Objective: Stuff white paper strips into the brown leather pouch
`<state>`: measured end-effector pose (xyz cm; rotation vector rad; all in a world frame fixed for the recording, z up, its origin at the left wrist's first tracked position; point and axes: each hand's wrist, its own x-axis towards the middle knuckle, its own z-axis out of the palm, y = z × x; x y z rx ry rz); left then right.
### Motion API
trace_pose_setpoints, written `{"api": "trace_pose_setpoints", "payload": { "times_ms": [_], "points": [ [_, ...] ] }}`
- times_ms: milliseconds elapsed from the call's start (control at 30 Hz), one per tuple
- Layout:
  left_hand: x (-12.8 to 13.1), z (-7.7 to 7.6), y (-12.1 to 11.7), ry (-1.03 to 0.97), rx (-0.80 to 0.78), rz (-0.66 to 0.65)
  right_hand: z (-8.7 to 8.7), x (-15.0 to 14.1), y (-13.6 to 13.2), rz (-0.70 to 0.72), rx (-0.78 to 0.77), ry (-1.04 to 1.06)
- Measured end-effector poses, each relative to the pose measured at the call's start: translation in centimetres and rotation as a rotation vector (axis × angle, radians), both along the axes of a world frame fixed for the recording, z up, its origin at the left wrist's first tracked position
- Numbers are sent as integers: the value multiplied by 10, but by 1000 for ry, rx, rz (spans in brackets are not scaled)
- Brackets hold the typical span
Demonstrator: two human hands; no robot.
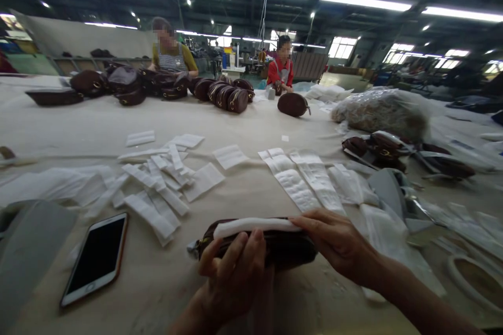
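Observation:
A dark brown zippered bag (291,248) is between my two hands, just above or on the table in front of me. Along its top edge lies a folded white strip (255,226) of soft padding or paper. My left hand (231,272) grips the bag's near side, its fingertips resting against the strip. At the strip's right end, my right hand (334,241) pinches strip and bag edge between thumb and fingers. A zipper end with a small metal fitting shows at the bag's left. The bag's underside is hidden.
Loose white strips (157,183) lie left, more white sheets (302,178) right. A phone (96,256) rests at front left, a tape roll (477,280) at front right. Finished-looking brown bags (231,97) line the far side, near a filled plastic bag (381,110). Two people (171,52) work opposite.

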<state>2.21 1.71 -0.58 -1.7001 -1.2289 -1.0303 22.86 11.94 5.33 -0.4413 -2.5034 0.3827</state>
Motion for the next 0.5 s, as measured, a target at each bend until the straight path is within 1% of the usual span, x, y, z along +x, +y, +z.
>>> {"api": "trace_pose_setpoints", "payload": {
  "times_ms": [100,200,333,500],
  "points": [
    [3,3,-2,6,-42,36,0,-1,0,-14,44,-33],
    [5,5,-3,-12,-75,35,1,-4,-3,-30,94,-74],
    [1,8,-1,-13,-120,-40,2,-11,-8,-20,176,-121],
    [-6,9,2,35,-190,-129,-4,-13,-9,-45,182,-110]
  ]
}}
